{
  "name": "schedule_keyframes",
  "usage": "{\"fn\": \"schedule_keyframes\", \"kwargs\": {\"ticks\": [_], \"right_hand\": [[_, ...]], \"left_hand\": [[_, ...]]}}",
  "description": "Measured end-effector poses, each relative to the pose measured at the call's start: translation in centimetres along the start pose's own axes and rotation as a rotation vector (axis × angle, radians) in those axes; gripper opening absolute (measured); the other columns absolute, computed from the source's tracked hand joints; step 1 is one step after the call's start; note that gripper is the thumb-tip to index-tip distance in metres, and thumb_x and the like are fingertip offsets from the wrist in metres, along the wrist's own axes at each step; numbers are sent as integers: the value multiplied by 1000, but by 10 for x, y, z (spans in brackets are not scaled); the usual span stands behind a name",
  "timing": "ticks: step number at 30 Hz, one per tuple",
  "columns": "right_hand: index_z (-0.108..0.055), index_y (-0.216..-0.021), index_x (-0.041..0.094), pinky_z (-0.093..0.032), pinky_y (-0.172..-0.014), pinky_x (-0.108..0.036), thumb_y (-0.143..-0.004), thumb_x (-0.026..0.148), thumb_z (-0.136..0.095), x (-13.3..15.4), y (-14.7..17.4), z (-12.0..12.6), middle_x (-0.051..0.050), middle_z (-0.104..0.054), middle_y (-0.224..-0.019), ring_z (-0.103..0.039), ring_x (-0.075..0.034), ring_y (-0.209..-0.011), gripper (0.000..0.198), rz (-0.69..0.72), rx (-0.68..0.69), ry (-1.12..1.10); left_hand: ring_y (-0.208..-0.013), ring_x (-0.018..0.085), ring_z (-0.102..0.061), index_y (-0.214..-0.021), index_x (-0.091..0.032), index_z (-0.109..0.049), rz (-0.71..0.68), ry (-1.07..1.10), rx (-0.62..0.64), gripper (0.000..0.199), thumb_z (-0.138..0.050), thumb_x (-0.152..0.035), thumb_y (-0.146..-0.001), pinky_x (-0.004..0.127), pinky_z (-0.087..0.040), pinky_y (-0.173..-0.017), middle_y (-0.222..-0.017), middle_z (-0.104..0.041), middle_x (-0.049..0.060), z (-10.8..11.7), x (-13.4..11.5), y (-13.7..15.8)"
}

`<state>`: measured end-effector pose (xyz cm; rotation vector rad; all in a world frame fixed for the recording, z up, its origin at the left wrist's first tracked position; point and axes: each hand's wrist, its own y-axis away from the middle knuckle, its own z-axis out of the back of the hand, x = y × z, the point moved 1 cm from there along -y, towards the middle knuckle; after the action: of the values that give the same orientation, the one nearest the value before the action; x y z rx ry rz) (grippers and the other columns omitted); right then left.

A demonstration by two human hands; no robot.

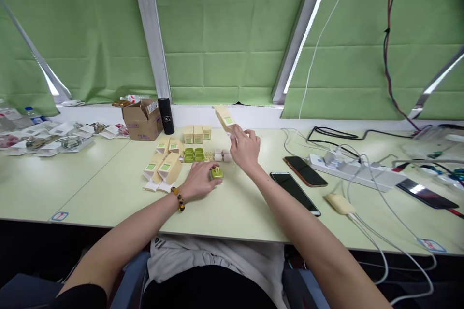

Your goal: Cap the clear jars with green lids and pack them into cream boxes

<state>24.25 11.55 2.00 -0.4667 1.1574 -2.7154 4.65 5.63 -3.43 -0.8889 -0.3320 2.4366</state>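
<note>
My left hand (199,181), with a beaded bracelet (178,199) at the wrist, has its fingers around a small green case (217,173) with a pale loop-shaped piece on top. Raised over the table, my right hand (246,147) grips a cream paper box (224,118) with a green label. Behind the left hand are several green cases (194,154) in rows, small yellowish pieces (208,156) and pale pinkish blocks (222,155). More cream boxes (170,166) lie to the left, some with their flaps open. Three smaller cream boxes (197,134) stand farther back.
A cardboard box (143,120) and a black cylinder (166,116) stand by the wall. Bagged items (54,137) cover the far left. On the right lie two phones (295,193) (306,171), a white power strip (351,171), a cream charger (340,203) and loose cables.
</note>
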Motion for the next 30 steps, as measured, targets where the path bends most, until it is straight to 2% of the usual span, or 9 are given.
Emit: {"fn": "schedule_keyframes", "kwargs": {"ticks": [3,6,11,16,20,23,25,27,30], "right_hand": [[-52,-157,16,-40,-98,-48,-109,29,-38,18,26,8,-10,-61,-159,-52,-34,-125,52,110,-14,-5],[-51,-159,18,-42,-97,-50,-108,27,-41,25,45,12,-10,-61,-159,-54,-34,-124,53,191,-26,-49],[-53,-157,29,-45,-96,-59,-100,26,-56,26,61,4,-7,-67,-153,-58,-40,-123,57,338,-77,-263],[-57,-151,32,-49,-93,-59,-99,25,-57,26,67,-4,-7,-73,-143,-63,-37,-117,53,484,-165,-282],[-68,-133,30,-53,-88,-56,-99,25,-58,24,68,-2,-8,-80,-125,-67,-35,-109,36,409,-223,-382],[-71,-121,27,-57,-86,-52,-100,31,-59,22,65,0,-11,-79,-111,-68,-32,-104,24,248,-217,-552],[-70,-117,25,-58,-87,-50,-100,37,-62,19,63,1,-11,-76,-112,-67,-31,-105,22,149,-188,-661],[-69,-121,25,-58,-90,-50,-99,40,-65,17,60,1,-12,-75,-118,-66,-31,-109,27,100,-138,-750],[-62,-138,27,-58,-92,-50,-99,42,-67,13,56,2,-11,-72,-130,-64,-30,-112,42,120,-39,-847]], "left_hand": [[-128,33,-65,-135,-24,-59,-2,136,-172,44,-66,-48,-99,53,-44,-114,-129,-74,13,1,5,-2],[-126,29,-68,-142,-21,-51,14,371,-307,50,-59,-53,-104,50,-47,-114,-130,-73,15,3,13,-8],[-123,29,-71,-137,-18,-52,39,714,-395,63,-61,-68,-99,47,-54,-108,-127,-74,18,6,17,-18],[-128,27,-69,-132,-20,-59,31,880,-439,60,-68,-66,-95,42,-55,-109,-138,-71,16,10,13,-22],[-127,28,-69,-132,-18,-61,52,919,-420,65,-74,-66,-90,41,-57,-105,-139,-71,17,10,14,-22],[-126,30,-69,-134,-16,-60,60,923,-402,67,-77,-63,-89,42,-56,-103,-138,-71,19,10,13,-19],[-124,30,-70,-134,-16,-60,60,910,-392,69,-80,-62,-87,41,-57,-101,-135,-72,19,11,14,-18],[-121,29,-70,-134,-16,-59,48,858,-384,69,-81,-60,-86,41,-56,-99,-133,-72,18,11,15,-16],[-119,27,-69,-135,-18,-58,15,708,-387,67,-83,-56,-86,40,-53,-101,-130,-73,16,10,18,-15]]}}
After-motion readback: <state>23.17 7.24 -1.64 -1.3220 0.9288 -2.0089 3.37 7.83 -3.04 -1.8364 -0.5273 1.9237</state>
